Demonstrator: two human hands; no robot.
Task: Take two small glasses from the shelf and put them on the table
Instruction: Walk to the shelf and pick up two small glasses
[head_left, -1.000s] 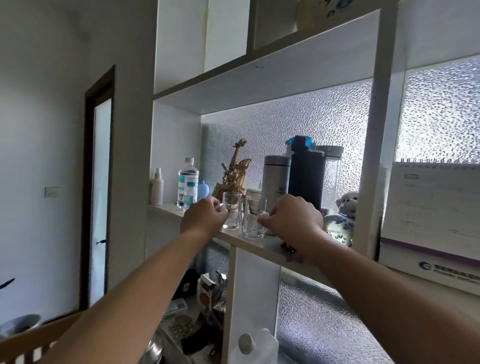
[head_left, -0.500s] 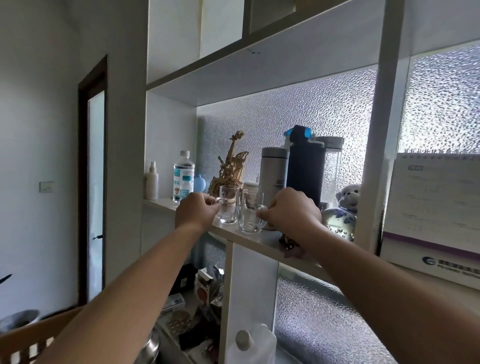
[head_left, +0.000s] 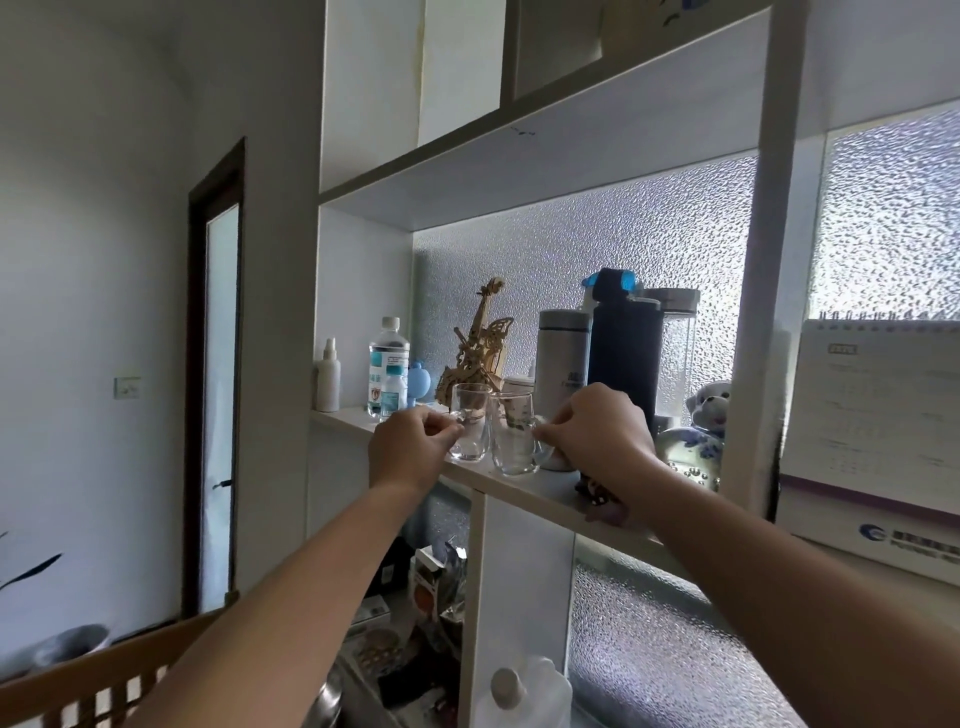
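Note:
Two small clear glasses with handles stand side by side near the front edge of the white shelf (head_left: 524, 492). My left hand (head_left: 413, 447) pinches the handle of the left glass (head_left: 470, 428). My right hand (head_left: 600, 434) pinches the handle of the right glass (head_left: 511, 441). Both glasses look upright, with their bases at or just above the shelf board; I cannot tell whether they touch it. No table is in view.
Behind the glasses stand a wooden violin model (head_left: 478, 353), a white flask (head_left: 563, 358), a dark flask (head_left: 626, 353), a water bottle (head_left: 388, 369) and a spray bottle (head_left: 328, 376). A ceramic ornament (head_left: 691, 449) and a desk calendar (head_left: 878, 415) sit to the right. A shelf upright (head_left: 753, 312) stands close by.
Both hands keep their pinch on the glass handles. The glasses have come slightly toward the shelf's front edge, away from the items behind.

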